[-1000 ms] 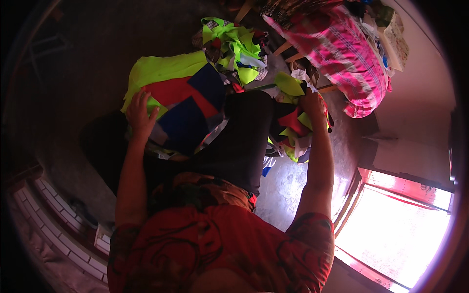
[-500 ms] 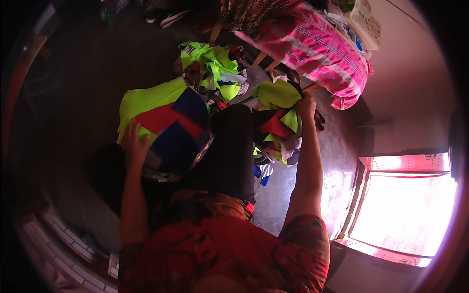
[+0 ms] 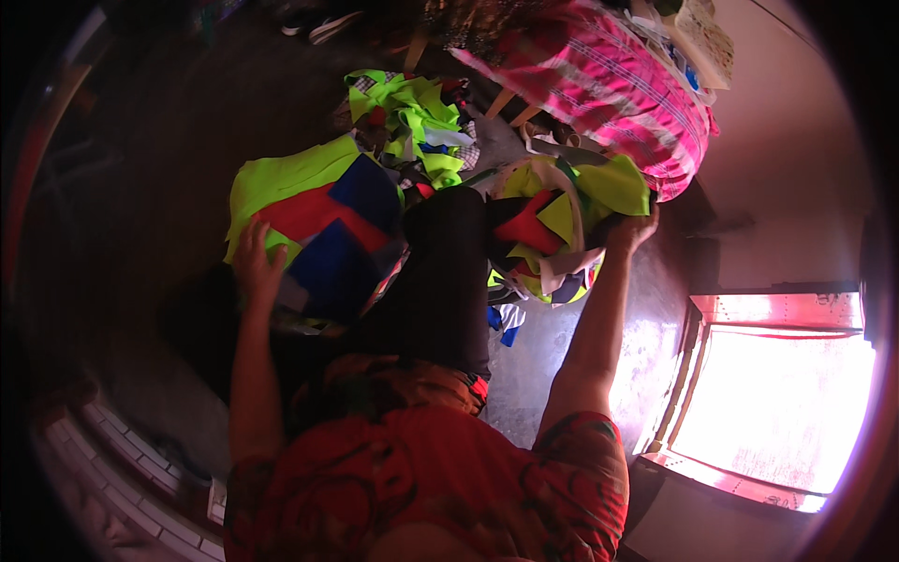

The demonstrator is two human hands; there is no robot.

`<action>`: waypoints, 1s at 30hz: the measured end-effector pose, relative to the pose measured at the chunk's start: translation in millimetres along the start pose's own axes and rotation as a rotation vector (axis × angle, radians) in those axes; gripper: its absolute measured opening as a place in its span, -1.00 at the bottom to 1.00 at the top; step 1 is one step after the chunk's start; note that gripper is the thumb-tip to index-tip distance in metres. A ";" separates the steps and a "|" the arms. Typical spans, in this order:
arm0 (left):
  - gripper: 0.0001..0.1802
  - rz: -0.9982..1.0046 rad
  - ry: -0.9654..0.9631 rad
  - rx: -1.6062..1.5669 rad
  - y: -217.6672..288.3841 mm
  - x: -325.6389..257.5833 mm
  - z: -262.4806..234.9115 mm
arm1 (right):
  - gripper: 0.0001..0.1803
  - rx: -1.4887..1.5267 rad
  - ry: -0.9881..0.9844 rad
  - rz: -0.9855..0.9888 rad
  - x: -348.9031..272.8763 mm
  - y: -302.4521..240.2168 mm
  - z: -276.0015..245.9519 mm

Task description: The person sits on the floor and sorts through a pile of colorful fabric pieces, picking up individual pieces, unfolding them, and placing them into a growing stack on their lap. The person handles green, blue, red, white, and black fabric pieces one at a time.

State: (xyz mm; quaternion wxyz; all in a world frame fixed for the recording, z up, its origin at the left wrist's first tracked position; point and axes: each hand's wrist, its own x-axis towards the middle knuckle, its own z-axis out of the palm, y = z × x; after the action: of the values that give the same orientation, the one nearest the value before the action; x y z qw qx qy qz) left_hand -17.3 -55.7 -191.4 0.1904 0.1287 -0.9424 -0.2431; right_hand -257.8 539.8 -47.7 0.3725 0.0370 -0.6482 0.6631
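Landmark: the dark cloth draped over the person's lap (image 3: pixel 445 281), running up the middle of the view.

Left of the lap cloth lies a stack of cut fabric panels (image 3: pixel 318 229), neon yellow, red and blue. The left hand (image 3: pixel 255 267) rests flat on the stack's near left edge, fingers spread and laid over the cloth, palm down, not pinching anything that I can make out.

Right of the lap cloth is a loose bundle of fabric scraps (image 3: pixel 552 234), yellow-green, red and pale strips tangled together. The right hand (image 3: pixel 632 229) is at the bundle's far right side with the arm stretched out; fingers curl in against the cloth and seem to grip its edge, though the fingertips are buried in the folds, so the hold itself cannot be told for certain.

Beyond the lap cloth, a second heap of neon scraps (image 3: pixel 412 117); beyond and right of it, a big pink striped sack (image 3: pixel 609 84). A bright window (image 3: pixel 777 403) sits near right, glare on the floor.

Handling, as judged: the scraps look light, limp and shapeless, with no stiffness, so a pinch at one edge would lift only part and shed pieces. Better gathered from beneath or scooped with the whole hand. The panels should slide easily on one another.
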 end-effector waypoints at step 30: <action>-0.30 0.019 0.135 -0.017 33.0 4.1 -21.7 | -0.41 0.777 -0.835 1.262 -189.7 -3.4 130.8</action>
State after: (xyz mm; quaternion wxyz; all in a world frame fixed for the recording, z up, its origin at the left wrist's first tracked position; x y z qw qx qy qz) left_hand -16.8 -38.0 -155.9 0.2570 0.1342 -0.9264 -0.2402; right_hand -176.2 338.8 -125.2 -0.3757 0.0356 -0.3579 0.8541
